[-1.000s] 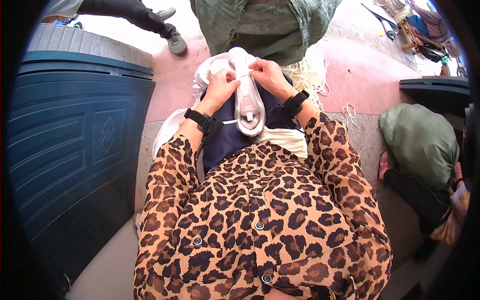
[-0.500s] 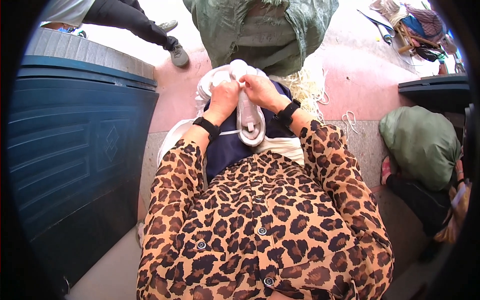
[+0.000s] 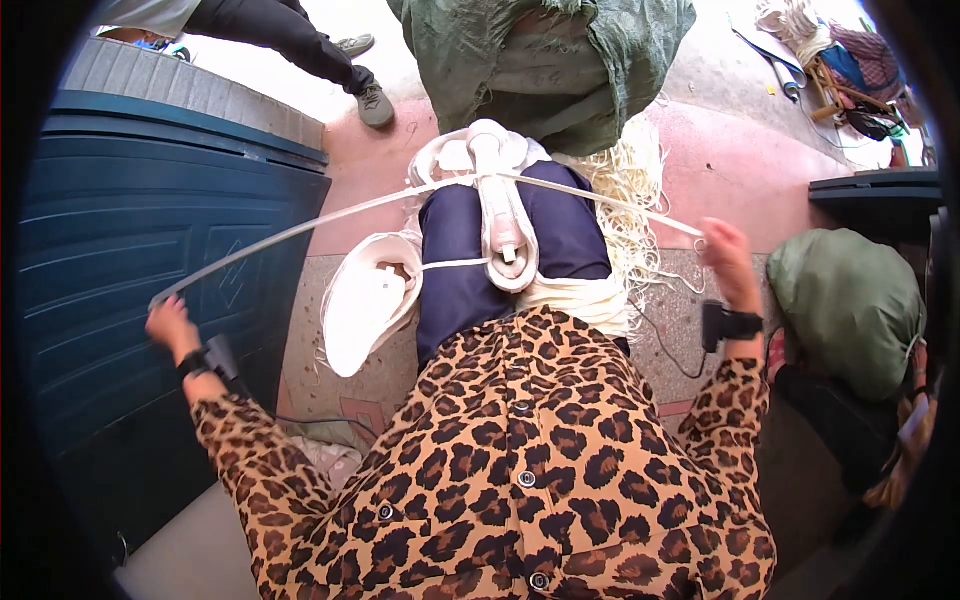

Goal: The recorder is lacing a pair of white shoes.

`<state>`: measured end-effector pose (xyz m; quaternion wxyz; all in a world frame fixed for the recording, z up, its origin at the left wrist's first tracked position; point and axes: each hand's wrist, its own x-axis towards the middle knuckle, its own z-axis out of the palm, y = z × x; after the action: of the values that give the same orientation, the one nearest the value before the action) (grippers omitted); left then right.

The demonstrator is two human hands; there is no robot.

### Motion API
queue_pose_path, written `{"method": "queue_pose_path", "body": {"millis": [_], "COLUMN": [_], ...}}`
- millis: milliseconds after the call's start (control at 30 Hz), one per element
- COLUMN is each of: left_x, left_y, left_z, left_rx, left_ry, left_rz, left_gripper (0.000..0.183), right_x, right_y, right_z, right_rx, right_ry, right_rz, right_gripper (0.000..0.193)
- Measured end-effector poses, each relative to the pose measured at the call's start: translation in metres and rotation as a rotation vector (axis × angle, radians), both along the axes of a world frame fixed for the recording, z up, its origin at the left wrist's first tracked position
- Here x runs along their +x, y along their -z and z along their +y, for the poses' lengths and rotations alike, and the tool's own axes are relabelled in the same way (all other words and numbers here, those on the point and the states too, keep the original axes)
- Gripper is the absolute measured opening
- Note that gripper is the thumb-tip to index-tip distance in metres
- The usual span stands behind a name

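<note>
— Where's the white flat strap [image 3: 300,232]?

— Stretched taut; left hand [image 3: 168,325] and right hand [image 3: 726,255] grip its ends (fists closed), crossing the white padded piece [image 3: 500,215] on the lap.

— Around?

— Blue panelled door [image 3: 120,260] left, green cloth bundle [image 3: 850,300] right.

It was an informal outdoor workshop: pink concrete floor [image 3: 720,150], loose pale fibre bundles [image 3: 630,180], stuffed green sacks [image 3: 850,300]
</note>
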<state>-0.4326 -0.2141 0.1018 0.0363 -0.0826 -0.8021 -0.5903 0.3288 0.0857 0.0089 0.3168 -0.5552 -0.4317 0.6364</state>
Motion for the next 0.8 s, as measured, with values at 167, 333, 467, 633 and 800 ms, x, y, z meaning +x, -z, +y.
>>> {"method": "queue_pose_path", "body": {"millis": [167,333,467,633,800], "left_x": [-0.071,-0.014,0.042,0.228,0.348], "left_y": [-0.061,-0.074,-0.057,0.013,0.059], "left_z": [-0.103,-0.038,0.037,0.178,0.241], "left_rx": [0.453,0.419,0.187,-0.119,-0.312], "left_ry": [-0.253,0.017,0.493,0.871,1.184], "left_rz": [-0.174,-0.155,-0.264,-0.652,-0.898], "left_gripper": [0.017,0.008,0.016,0.024,0.015], "right_x": [0.113,0.178,0.137,-0.061,-0.180], "right_y": [-0.023,-0.087,-0.112,-0.046,0.015], "right_z": [0.012,0.052,0.089,0.078,0.023], "right_rx": [0.011,0.230,0.489,0.387,0.894], "right_ry": [0.440,0.302,0.077,-0.057,-0.651], "right_rz": [0.817,1.265,1.064,-0.074,-0.359], "right_gripper": [0.015,0.021,0.032,0.020,0.011]}}
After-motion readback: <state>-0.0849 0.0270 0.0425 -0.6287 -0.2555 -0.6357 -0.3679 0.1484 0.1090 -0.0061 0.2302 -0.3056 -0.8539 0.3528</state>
